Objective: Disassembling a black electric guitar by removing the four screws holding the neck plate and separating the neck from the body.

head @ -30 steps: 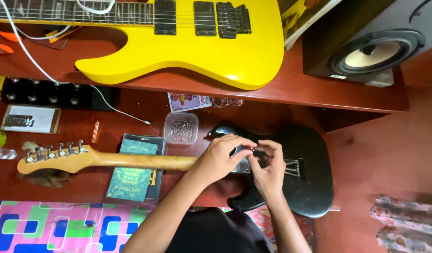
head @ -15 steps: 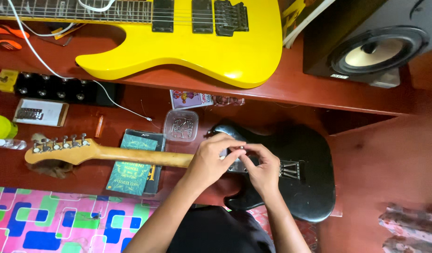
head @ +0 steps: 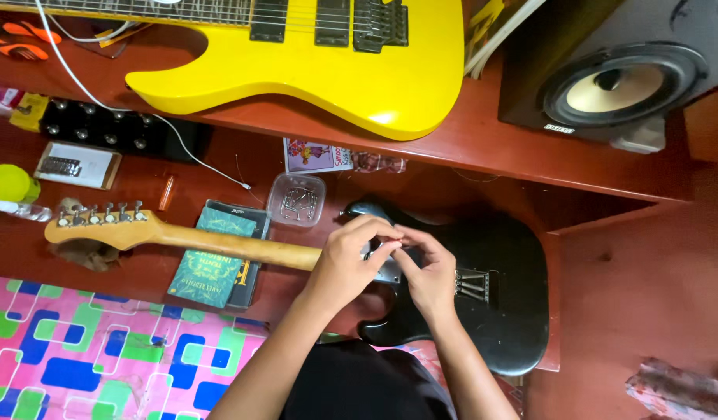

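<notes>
Since a second ago your two hands have stayed together over the black guitar [head: 483,295]; the view has slid a little, so the guitar's headstock [head: 94,222] and neck sit further right in frame than before, and your fingers look drawn in tighter. Your left hand [head: 351,260] rests on the body near the neck joint, fingers curled and pinched toward the right ones. Your right hand [head: 429,276] meets it, fingertips [head: 402,247] closed against the left fingertips; whatever is pinched between them is too small to make out. The black guitar lies directly beneath both hands, its bridge [head: 472,284] just at 3 o'clock from your right hand. A clear plastic box [head: 295,200] of small metal parts sits near, at 11 o'clock from your left hand. The yellow guitar [head: 312,62] lies on the shelf at 12 o'clock.
</notes>
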